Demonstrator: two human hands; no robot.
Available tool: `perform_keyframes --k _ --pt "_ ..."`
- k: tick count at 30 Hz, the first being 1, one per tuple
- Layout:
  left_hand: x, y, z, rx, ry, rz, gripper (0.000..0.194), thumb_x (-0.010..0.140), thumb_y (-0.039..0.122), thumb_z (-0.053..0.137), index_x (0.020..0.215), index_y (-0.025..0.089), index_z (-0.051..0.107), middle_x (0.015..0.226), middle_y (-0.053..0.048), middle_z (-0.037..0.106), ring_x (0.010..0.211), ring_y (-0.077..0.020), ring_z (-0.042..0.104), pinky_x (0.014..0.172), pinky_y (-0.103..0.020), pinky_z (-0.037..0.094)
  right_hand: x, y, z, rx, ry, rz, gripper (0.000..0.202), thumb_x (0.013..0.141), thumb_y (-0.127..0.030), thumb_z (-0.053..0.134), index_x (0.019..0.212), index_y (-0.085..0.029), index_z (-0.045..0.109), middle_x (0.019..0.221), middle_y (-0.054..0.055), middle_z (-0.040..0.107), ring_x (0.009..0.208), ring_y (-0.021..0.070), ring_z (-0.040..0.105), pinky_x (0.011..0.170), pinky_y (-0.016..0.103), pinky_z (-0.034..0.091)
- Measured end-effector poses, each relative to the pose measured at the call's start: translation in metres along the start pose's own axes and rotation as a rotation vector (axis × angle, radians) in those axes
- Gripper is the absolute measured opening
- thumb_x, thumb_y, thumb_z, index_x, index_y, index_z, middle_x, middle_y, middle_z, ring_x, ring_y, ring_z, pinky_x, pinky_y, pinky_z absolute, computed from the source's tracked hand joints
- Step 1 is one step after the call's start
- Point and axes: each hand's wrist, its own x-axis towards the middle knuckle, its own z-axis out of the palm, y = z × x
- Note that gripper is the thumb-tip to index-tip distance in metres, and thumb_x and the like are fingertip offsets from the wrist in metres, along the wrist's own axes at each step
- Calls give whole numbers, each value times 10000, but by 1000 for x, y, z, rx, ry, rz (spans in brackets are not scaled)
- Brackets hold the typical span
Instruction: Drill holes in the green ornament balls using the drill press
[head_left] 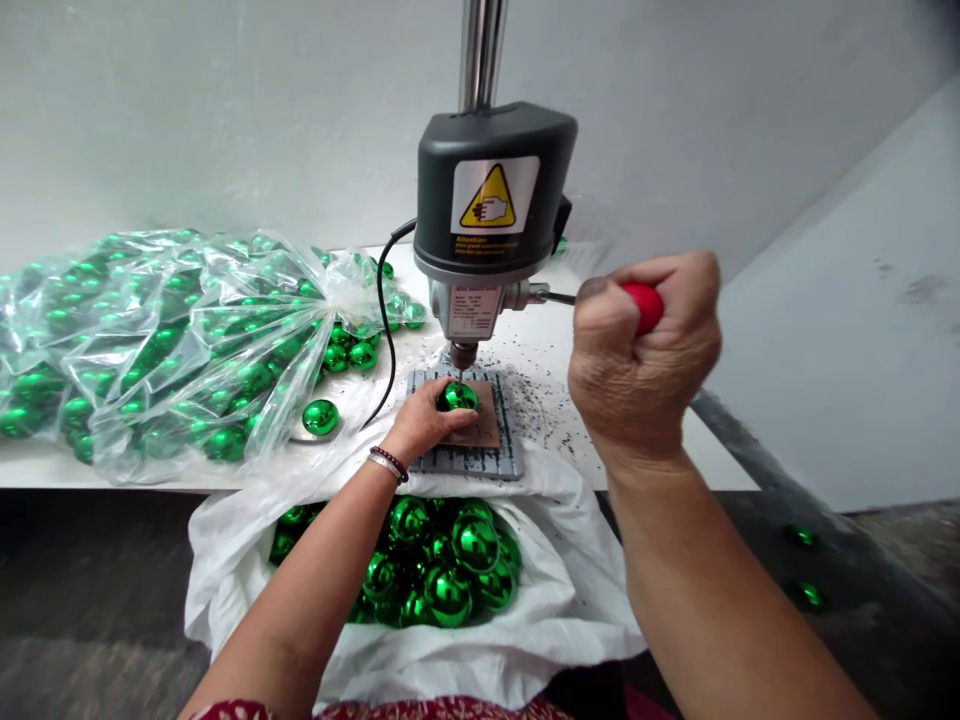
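Note:
My left hand grips a shiny green ball against a brown board on the slotted metal base of a drill press. The thin drill bit comes down onto the ball's top; whether it has gone in, I cannot tell. Raised at the right, my right hand is closed round the red knob of the press's feed lever. Below the base, a white cloth sack holds several more green balls.
A clear plastic bag full of green balls lies left on the white table. One loose ball sits beside it. A black cable loops left of the press. Dark shavings dot the table; two balls lie on the floor.

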Motion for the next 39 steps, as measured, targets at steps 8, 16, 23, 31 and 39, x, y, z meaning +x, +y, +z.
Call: perform_keyframes --k 8,16,23,31,39 --pt "5 -8 1 -19 -24 10 411 700 389 781 1053 196 700 1025 -43 689 951 -218 619 925 -351 485 -11 5 -1 -71 23 -26 100 849 -285 492 799 -205 459 700 -28 506 620 63 482 618 217 429" --pt "0 4 -5 -7 -54 -4 340 717 339 765 1011 188 688 931 -19 680 900 -201 601 802 -298 474 -24 9 0 -64 69 -61 86 855 -260 518 800 -212 474 699 -24 526 624 72 502 619 229 434" --pt "0 3 -5 -21 -39 -20 371 696 352 780 1020 191 699 916 -7 680 871 -194 603 806 -298 467 -42 13 -4 -45 51 -68 78 865 -244 529 809 -203 496 694 -26 521 604 64 477 593 215 411" --pt "-2 1 -3 -28 -9 -21 403 677 361 785 1038 196 712 893 4 691 849 -184 616 790 -282 475 -21 5 0 12 31 -10 96 865 -249 511 803 -194 463 687 -31 501 602 54 469 578 204 399" --pt "-28 7 -16 -104 17 12 411 710 332 744 1089 179 694 921 -5 714 854 -171 616 807 -279 468 38 -10 16 -31 -44 198 140 860 -183 533 762 -158 437 649 -64 415 607 30 357 621 189 354"
